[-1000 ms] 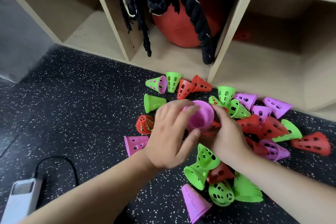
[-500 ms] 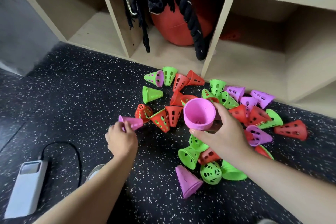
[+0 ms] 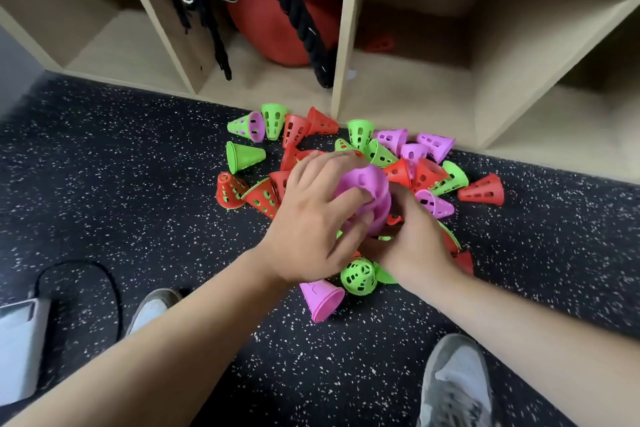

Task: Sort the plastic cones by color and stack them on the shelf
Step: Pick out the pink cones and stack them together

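Nearest, two grey shoes (image 3: 457,388) stand on the speckled black floor (image 3: 104,166), with a white device (image 3: 20,347) and its black cable (image 3: 114,291) at the left edge. Both forearms reach forward and meet over the pile of cones. Left hand (image 3: 311,218) lies palm down, fingers curled over the pink cones (image 3: 367,191), thumb pressed against the stack's side; its grip is pressed onto them. Right hand (image 3: 415,246) comes in from below right, fingers wrapped under the same pink stack; much of it is hidden by the left hand, grip pinching the stack from beneath. Just near of the hands a loose pink cone (image 3: 322,298) lies on its side beside a green cone (image 3: 358,276). Beyond and around the hands, red, green and pink cones lie scattered, a red cone (image 3: 483,189) off to the right, a green one (image 3: 244,156) to the left. Farther back, the wooden shelf (image 3: 341,55) stands on the floor; a red ball (image 3: 273,28) and black rope (image 3: 298,14) fill one compartment.
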A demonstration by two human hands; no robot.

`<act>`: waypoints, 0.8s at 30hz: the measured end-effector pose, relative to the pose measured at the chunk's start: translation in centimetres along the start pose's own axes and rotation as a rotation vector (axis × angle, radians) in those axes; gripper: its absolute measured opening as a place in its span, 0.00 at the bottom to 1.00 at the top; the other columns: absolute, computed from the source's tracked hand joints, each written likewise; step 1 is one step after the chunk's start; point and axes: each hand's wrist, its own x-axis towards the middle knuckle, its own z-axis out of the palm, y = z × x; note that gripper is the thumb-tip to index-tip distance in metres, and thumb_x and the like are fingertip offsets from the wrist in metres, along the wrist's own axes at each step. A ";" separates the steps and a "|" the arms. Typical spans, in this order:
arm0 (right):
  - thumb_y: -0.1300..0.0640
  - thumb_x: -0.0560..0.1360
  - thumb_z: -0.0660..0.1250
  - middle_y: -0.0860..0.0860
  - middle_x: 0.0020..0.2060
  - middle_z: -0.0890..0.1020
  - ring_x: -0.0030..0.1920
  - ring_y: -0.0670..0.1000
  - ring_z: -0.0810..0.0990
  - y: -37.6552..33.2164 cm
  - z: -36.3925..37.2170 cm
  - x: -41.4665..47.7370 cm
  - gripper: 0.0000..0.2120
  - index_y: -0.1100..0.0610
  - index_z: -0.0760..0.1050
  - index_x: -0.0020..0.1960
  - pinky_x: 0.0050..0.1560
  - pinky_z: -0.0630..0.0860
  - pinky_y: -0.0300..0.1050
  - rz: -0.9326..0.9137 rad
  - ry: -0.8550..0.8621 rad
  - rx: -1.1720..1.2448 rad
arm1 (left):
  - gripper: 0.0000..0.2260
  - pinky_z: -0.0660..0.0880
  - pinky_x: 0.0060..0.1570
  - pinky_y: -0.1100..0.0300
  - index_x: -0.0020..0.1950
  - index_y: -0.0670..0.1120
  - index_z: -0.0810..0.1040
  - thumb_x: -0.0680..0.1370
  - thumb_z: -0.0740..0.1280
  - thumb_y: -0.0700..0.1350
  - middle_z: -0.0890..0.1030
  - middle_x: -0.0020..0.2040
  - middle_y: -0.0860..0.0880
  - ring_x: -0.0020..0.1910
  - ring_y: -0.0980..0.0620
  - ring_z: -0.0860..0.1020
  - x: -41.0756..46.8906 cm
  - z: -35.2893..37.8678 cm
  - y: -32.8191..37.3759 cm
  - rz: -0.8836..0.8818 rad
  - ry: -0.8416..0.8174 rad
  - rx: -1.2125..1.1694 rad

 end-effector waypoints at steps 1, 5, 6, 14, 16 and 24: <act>0.54 0.62 0.83 0.42 0.48 0.83 0.46 0.36 0.81 0.1 -0.3 -0.3 0.29 0.43 0.75 0.58 0.48 0.77 0.32 0.000 -0.001 -0.002 | 0.15 0.65 0.67 0.39 0.55 0.39 0.81 0.77 0.62 0.47 0.76 0.65 0.38 0.67 0.38 0.73 -0.5 0.0 0.0 -0.011 -0.003 -0.009; 0.45 0.62 0.82 0.37 0.57 0.79 0.56 0.33 0.76 0.3 -1.7 -1.5 0.36 0.42 0.71 0.66 0.47 0.70 0.24 0.011 -0.007 -0.075 | 0.18 0.70 0.54 0.43 0.56 0.41 0.73 0.67 0.60 0.43 0.78 0.56 0.37 0.56 0.39 0.75 -4.8 0.7 -1.6 -0.100 0.130 -0.058; 0.45 0.62 0.82 0.37 0.58 0.78 0.56 0.33 0.75 0.4 -1.9 -1.7 0.37 0.42 0.71 0.68 0.47 0.70 0.24 0.018 -0.009 -0.077 | 0.19 0.70 0.49 0.45 0.54 0.42 0.71 0.65 0.60 0.43 0.77 0.54 0.38 0.52 0.41 0.75 -6.6 1.5 -2.2 -0.049 0.037 -0.039; 0.47 0.62 0.82 0.38 0.56 0.80 0.57 0.38 0.78 0.7 -2.8 -3.2 0.36 0.44 0.72 0.67 0.53 0.76 0.35 0.036 0.019 -0.042 | 0.37 0.76 0.57 0.47 0.76 0.52 0.68 0.67 0.73 0.48 0.74 0.69 0.39 0.58 0.44 0.75 -17.5 5.4 -4.8 0.188 -0.694 0.252; 0.47 0.62 0.82 0.38 0.55 0.80 0.56 0.39 0.78 0.5 -3.0 -3.7 0.36 0.44 0.72 0.66 0.53 0.77 0.37 0.038 0.022 -0.040 | 0.37 0.77 0.58 0.47 0.76 0.52 0.67 0.68 0.76 0.45 0.75 0.69 0.40 0.61 0.43 0.76 -17.1 6.1 -4.8 0.208 -0.675 0.243; 0.49 0.62 0.83 0.36 0.55 0.80 0.53 0.36 0.79 0.3 -4.1 -5.4 0.34 0.41 0.71 0.64 0.49 0.74 0.28 0.051 0.025 -0.025 | 0.16 0.70 0.46 0.54 0.53 0.43 0.77 0.74 0.70 0.54 0.81 0.51 0.45 0.47 0.46 0.76 -13.6 6.4 -3.6 0.080 -0.301 0.055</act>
